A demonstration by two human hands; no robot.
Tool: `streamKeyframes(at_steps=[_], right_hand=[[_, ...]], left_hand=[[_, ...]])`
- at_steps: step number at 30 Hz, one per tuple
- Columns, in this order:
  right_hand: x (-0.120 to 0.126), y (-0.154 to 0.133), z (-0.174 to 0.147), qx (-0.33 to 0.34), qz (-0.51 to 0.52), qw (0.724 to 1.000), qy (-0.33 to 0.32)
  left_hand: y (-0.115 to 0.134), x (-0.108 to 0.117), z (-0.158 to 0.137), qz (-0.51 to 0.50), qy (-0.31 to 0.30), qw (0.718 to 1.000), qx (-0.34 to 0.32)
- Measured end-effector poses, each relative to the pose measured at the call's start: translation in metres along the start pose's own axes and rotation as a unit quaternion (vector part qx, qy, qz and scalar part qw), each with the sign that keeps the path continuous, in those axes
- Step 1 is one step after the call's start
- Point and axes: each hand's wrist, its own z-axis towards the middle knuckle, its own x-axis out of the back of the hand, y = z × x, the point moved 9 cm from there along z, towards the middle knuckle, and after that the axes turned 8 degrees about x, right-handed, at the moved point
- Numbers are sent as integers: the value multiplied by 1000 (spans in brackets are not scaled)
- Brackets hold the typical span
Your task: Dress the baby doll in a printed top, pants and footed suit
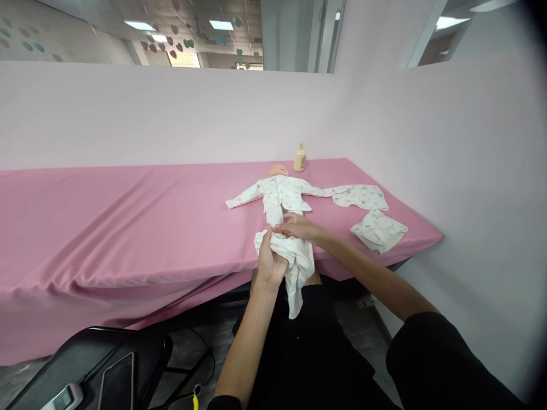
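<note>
A baby doll (278, 170) lies on its back, wearing a white printed top (277, 191) with its sleeves spread sideways. Bunched around its lower legs at the near table edge are white printed baby trousers (299, 265), with one part hanging over the edge. My left hand (272, 259) is closed on the left side of the trousers, thumb on top. My right hand (301, 226) reaches across the doll's legs (274, 215), fingers pinched at the gathered upper edge of the cloth beside my left fingertips. The doll's feet are hidden in the fabric.
A pink sheet (128, 228) covers the table. Printed garments (363, 196) and a folded printed cloth (378, 230) lie to the right. A cream bottle (299, 158) stands near the wall. At lower left, a black chair (102, 347) holds a phone (117, 381).
</note>
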Motion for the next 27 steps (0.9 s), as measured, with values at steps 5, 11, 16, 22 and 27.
streamKeyframes(at_steps=[5, 11, 16, 22, 27], right_hand=[[7, -15, -26, 73, -116, 991, -6], [-9, -39, -43, 144, -168, 970, -102], [-16, -45, -39, 170, -283, 941, -76], [-26, -32, -33, 116, -356, 924, -79], [-29, -33, -30, 117, -398, 907, -68]], left_hand=[[-1, 1, 3, 12, -10, 1000, 14], [-4, 2, 5, 57, -1, 998, 24], [-2, 12, 7, 88, 49, 995, 17], [-3, 14, 9, 76, 36, 996, 15], [-2, 15, 10, 82, 39, 996, 9]])
